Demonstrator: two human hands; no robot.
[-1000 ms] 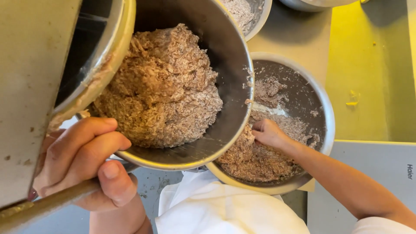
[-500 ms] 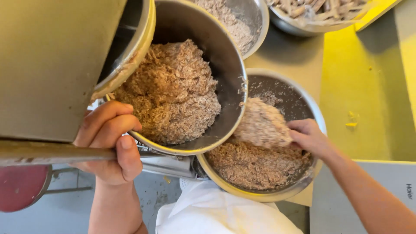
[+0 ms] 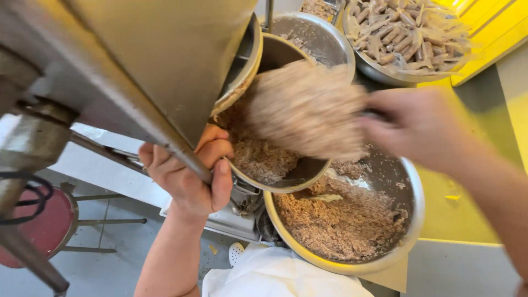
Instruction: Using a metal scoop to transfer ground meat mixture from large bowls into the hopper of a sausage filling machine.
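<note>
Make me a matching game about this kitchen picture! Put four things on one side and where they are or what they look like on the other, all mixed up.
Things:
1. left hand
2. right hand
3. stool
4. pasta tubes

Descriptions:
A. red, round seat, down on the floor
B. gripping the rim of the tilted metal bowl
C. piled in a metal bowl at the top
D. blurred, carrying a clump of brown crumbly dough

Pairs: 1-B, 2-D, 3-A, 4-C
</note>
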